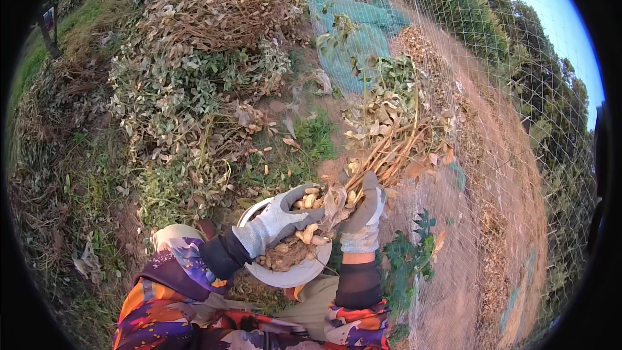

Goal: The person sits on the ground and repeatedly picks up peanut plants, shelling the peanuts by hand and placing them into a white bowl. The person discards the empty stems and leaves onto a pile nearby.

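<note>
My right hand (364,214), in a grey and white work glove, grips a bundle of dried peanut plants (393,148) by the stems near their root end. Leaves spread away from it toward the upper right. My left hand (286,218), gloved alike, is curled around peanut pods (309,200) at the root end of the plants; whether those pods are loose or still attached I cannot tell. Below both hands is a round white container (291,277), which holds pods and brown fibrous root matter (286,255). More pods hang just under my left fingers.
A large heap of peanut plants (204,78) lies at the upper left. White mesh netting (486,82) stands along the right, with green netting (359,43) bunched behind it. A leafy green plant (408,257) grows right of my right wrist. Scattered pods lie on the ground ahead.
</note>
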A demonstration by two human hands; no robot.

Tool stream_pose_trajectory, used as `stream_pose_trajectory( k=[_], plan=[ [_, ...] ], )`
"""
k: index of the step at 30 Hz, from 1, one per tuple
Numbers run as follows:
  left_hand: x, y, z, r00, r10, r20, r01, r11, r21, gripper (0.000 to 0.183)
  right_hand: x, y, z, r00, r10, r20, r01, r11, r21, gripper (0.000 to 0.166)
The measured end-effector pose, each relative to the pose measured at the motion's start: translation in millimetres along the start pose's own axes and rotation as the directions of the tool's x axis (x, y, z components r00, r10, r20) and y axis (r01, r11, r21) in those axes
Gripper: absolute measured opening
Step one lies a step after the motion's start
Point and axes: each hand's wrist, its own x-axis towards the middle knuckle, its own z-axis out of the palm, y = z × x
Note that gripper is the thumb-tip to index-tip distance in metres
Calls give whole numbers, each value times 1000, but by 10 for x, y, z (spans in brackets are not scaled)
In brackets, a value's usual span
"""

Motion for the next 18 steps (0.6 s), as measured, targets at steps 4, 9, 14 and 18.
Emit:
stream_pose_trajectory(
  k=[4, 9, 14, 18],
  plan=[
    [-2, 209, -64, 963, 231, -140, -175, 929, 325, 40, 13, 61, -19, 993, -14, 116, 5, 998, 70, 56],
    [-81, 238, -44, 843, 538, 8, -354, 543, 761, 45, 34, 365, -205, 947, 282, 156, -305, 940, 153, 44],
    [-146, 120, -8, 823, 560, 90, -424, 502, 753, 49, -57, 516, -220, 972, 158, 172, -155, 987, -31, 36],
    [-126, 100, 84, 788, 615, 12, -444, 555, 703, 45, 9, 507, -169, 986, 154, 59, -151, 987, -59, 53]
  ],
)
